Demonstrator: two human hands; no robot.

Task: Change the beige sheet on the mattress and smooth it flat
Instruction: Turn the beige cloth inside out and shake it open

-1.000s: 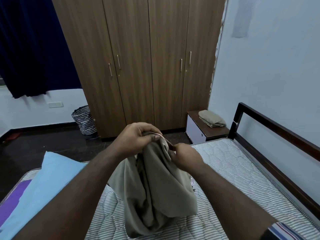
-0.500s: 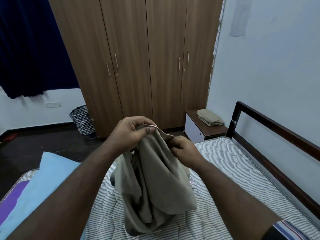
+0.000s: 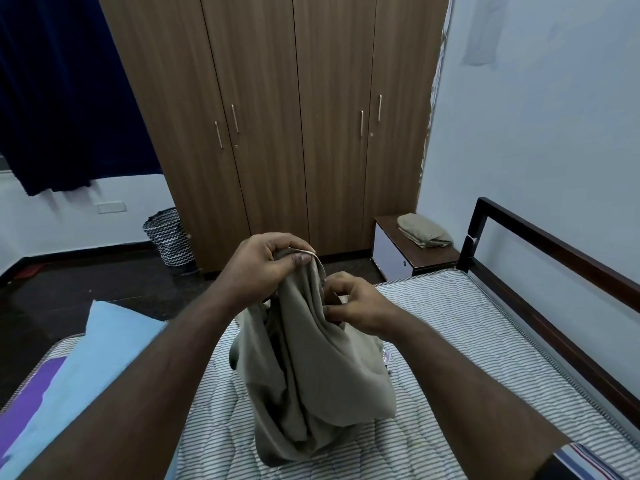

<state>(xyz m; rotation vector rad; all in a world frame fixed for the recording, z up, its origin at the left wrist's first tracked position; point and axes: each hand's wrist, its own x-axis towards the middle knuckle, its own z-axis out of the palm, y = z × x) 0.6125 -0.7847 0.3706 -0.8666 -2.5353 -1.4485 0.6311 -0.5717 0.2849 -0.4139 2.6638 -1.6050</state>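
A bunched beige sheet (image 3: 311, 379) hangs in front of me, its lower folds resting on the bare striped mattress (image 3: 460, 341). My left hand (image 3: 266, 265) pinches the sheet's elastic hem at the top. My right hand (image 3: 356, 306) grips the cloth just below and to the right, fingers tucked into a fold. A second beige sheet (image 3: 424, 231) lies folded on the bedside table (image 3: 433, 258) beyond the mattress corner.
A light blue pillow (image 3: 86, 368) and a purple cloth (image 3: 31, 386) lie at the mattress's left. A dark bed rail (image 3: 554, 251) runs along the right wall. A wooden wardrobe (image 3: 277, 116) stands ahead, with a zigzag-patterned basket (image 3: 169, 237) on the dark floor.
My right hand has slid down the hem, a little lower and farther from the left hand. The sheet's top edge has opened slightly between them.
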